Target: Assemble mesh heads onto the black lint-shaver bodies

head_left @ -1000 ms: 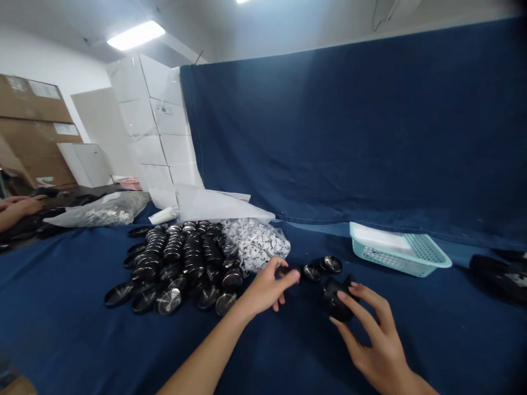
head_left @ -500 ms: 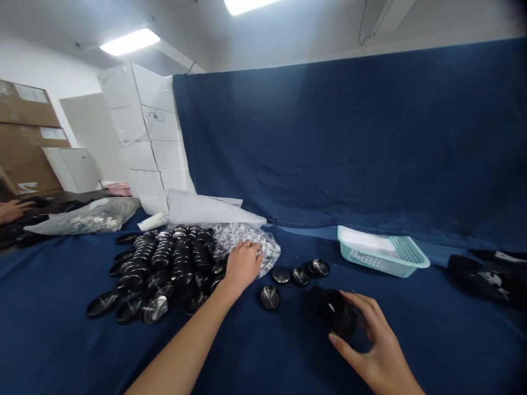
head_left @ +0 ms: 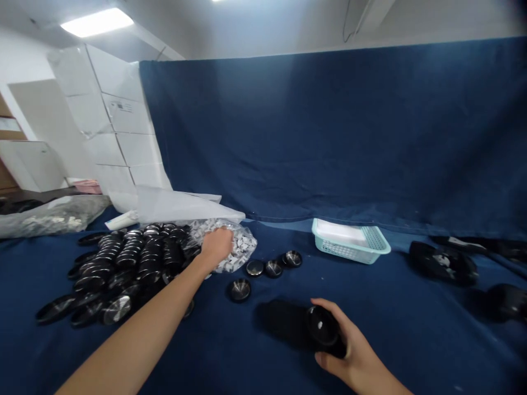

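Note:
My left hand [head_left: 217, 244] reaches out over a clear plastic bag of small white pieces [head_left: 241, 246], its fingers curled down into the bag; what they pinch is hidden. My right hand [head_left: 349, 351] is wrapped round a black round part [head_left: 321, 328] near the table's front, resting on the blue cloth. A black lid with a shiny inside [head_left: 240, 289] lies between the two hands. Three more such lids [head_left: 273, 266] sit in a row just right of the bag.
A heap of stacked black round lids [head_left: 123, 263] covers the left of the blue-clothed table [head_left: 411, 329]. A light green basket [head_left: 349, 244] stands at the back right. Black bagged items [head_left: 444, 262] lie at the far right. A grey plastic bag [head_left: 49, 216] lies far left.
My left hand left the loose lids and reached back into the bag of white pieces. My right hand drew the black part nearer and closed round it. The camera turned right.

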`<state>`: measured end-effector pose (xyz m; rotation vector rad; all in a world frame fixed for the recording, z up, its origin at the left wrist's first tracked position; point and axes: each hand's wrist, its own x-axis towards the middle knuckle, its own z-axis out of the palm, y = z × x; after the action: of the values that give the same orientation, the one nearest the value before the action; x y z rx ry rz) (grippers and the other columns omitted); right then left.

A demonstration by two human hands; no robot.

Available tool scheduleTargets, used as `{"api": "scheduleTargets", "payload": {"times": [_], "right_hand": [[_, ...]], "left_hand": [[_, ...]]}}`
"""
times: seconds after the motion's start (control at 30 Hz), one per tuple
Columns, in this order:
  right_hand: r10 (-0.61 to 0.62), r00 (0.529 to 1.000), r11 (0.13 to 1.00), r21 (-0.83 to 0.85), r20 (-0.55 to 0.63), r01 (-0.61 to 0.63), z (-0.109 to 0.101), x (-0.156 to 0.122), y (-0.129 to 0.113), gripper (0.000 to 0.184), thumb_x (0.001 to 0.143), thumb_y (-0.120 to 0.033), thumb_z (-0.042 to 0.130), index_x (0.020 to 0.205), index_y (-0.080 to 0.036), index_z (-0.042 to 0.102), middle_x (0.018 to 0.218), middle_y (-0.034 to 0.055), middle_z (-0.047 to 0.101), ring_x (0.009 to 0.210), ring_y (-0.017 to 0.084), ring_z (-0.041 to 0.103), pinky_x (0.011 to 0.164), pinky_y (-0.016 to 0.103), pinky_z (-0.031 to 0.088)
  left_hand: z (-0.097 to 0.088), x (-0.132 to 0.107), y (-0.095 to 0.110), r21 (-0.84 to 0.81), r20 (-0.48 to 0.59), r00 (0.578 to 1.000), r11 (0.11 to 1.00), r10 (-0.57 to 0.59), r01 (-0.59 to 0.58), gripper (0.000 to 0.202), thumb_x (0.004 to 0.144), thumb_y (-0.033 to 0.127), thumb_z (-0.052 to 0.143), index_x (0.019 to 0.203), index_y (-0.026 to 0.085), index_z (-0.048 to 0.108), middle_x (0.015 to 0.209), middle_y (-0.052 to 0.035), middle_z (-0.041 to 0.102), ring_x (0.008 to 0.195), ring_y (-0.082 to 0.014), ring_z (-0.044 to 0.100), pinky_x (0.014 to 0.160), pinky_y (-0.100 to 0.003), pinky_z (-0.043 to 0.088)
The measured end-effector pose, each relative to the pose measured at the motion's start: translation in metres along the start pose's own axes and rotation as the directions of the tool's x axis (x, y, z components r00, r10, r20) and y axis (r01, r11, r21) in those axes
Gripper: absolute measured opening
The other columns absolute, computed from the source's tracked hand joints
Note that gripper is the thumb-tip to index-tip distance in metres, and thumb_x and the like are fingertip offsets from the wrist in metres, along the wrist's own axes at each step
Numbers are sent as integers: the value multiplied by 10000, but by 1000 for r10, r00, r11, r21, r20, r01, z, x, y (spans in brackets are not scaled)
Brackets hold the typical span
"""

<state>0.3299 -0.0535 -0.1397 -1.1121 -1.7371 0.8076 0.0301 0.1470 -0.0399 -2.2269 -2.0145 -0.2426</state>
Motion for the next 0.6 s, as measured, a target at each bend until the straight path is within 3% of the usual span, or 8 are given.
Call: {"api": "scheduleTargets", "payload": {"times": [0.13,0.3,0.33,0.4,0.43,0.47,0.5,0.6], "right_hand": [[-18,998,1000,20,63,17,-1,-2,-8,712,706,-84,613,1346,-301,389,1266,73,561,1148,252,578,975,419,475],[-66,996,995,-67,64,70,-1,-1,-12,718,710,-74,611,1355,-293,385,1302,92,528,1186,261,549,999,449,455],[-80,995,993,-84,60,85,-1,-1,-12,713,706,-81,622,1350,-289,394,1299,97,531,1186,271,549,994,461,459],[-92,994,990,-98,63,98,0,0,-12,704,704,-93,636,1341,-281,405,1291,109,538,1181,290,551,982,493,463],[-88,994,991,-96,68,94,0,0,-12,705,704,-96,638,1342,-280,401,1293,115,537,1183,299,548,982,513,458],[-75,995,993,-90,70,82,0,0,-12,714,708,-96,636,1351,-279,387,1303,122,528,1195,306,537,991,537,441],[-58,996,995,-82,70,64,1,0,-11,732,711,-94,633,1366,-279,364,1319,128,516,1211,311,523,1005,560,417],[-10,997,999,-43,72,13,3,-1,-8,821,716,-84,626,1422,-290,261,1342,133,494,1231,303,508,1036,592,364]], "left_hand": [[-9,-6,2,-117,-86,996,992,39,-49,127,881,237,565,847,150,652,983,-79,638,905,-212,620,863,-385,466],[-31,-49,30,-324,-320,943,926,87,-195,241,955,282,376,1029,194,589,1208,-72,557,1107,-199,552,926,-318,444],[-36,-62,38,-399,-332,937,884,109,-245,237,957,300,371,1000,199,581,1226,-62,556,1118,-187,547,910,-305,457],[-46,-87,54,-748,-215,944,580,249,-323,171,921,307,457,908,191,581,1186,-54,601,1079,-183,572,898,-309,465],[-50,-98,62,-855,-91,919,443,385,-270,164,916,305,470,927,192,589,1123,-49,633,1016,-173,601,873,-305,475],[-54,-107,69,-914,11,862,355,507,-197,163,910,294,480,965,194,596,1048,-44,662,943,-167,621,834,-303,485],[-58,-114,75,-936,83,794,321,603,-146,160,903,277,490,977,194,606,1002,-39,675,902,-162,628,819,-302,485],[-66,-121,89,-903,178,660,388,730,-185,142,870,217,525,941,205,648,924,-19,690,861,-164,626,805,-307,469]]}}
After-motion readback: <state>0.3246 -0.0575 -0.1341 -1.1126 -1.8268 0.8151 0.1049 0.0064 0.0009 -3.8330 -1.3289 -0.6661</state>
